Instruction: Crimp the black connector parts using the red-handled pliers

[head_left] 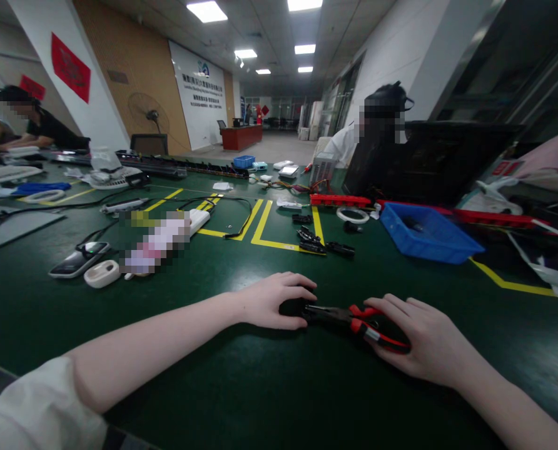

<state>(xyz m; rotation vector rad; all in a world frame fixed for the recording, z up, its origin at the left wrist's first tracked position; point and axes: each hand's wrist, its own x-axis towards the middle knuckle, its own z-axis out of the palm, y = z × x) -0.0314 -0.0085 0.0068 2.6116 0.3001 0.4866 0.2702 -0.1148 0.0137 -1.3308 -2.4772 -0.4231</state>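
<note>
Left hand [279, 304] is holding a black part [292, 307] over the green worktop [241, 400] while the right hand [426, 337] is gripping red-handled pliers [338, 315], tips seemingly meeting that part, likely a plier-working step, next move probably calling for steady squeezing.

Left hand [264, 304] curled round small dark piece [291, 307]; right hand [422, 337] holds red-handled pliers [338, 315], tips at the piece. Green surface [213, 394]; blue tray [441, 251] beyond, to right.

The left hand [266, 304] partly hides a small black object [291, 307], its shape unclear; the right hand [430, 335] covers some of the red-handled dark metal pliers [336, 314].
</note>
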